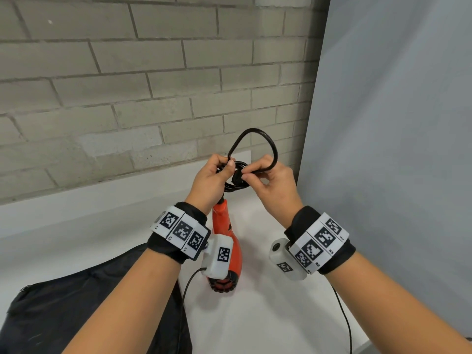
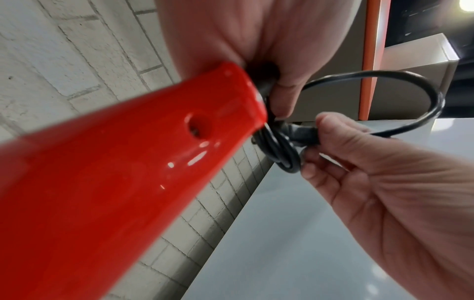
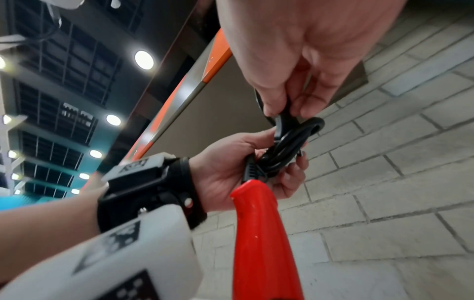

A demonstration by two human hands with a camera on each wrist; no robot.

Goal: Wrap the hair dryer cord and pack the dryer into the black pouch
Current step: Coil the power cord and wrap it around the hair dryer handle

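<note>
The red hair dryer hangs handle-up over the white table, its barrel end near the surface; the red handle fills the left wrist view and rises in the right wrist view. My left hand grips the coiled black cord at the handle's top. My right hand pinches the cord's end piece against the coil, and a free loop arches above both hands. The black pouch lies flat at the lower left.
A grey brick wall stands behind the white table, with a grey panel on the right. Thin black cables run from the wrist cameras across the table.
</note>
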